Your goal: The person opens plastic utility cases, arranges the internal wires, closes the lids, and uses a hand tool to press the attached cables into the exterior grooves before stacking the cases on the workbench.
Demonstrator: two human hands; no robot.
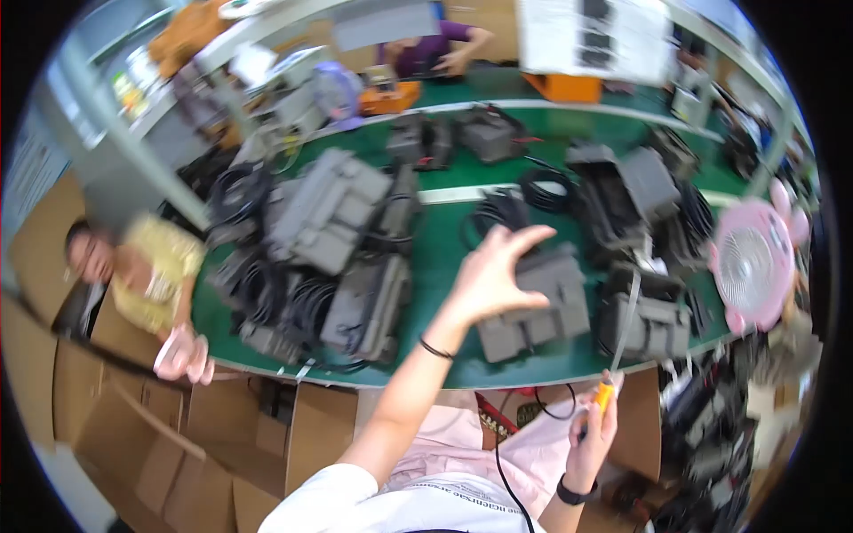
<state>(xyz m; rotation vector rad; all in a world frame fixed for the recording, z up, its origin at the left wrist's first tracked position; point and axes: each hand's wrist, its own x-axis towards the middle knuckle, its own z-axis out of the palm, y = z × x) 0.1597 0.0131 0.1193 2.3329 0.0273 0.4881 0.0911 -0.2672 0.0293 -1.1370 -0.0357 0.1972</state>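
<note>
Over the green table (442,355), my left hand (498,275) is spread, thumb and fingers apart, with nothing between them. Just beyond and beneath it lies a closed grey case (538,306); whether the hand touches it I cannot tell. My right hand (597,422), near the table's front edge, is closed around the orange handle of a tool (605,395). A long thin shaft or strip extends up from the handle, across another grey case (647,320). A dark cable hangs beside my right hand.
Stacked grey cases (329,209) and coiled black cables (311,306) fill the left side. An open case (613,200) and a pink fan (751,265) are at right. One person (160,275) sits at left, another (426,53) across the table. Cardboard boxes (142,444) stand below.
</note>
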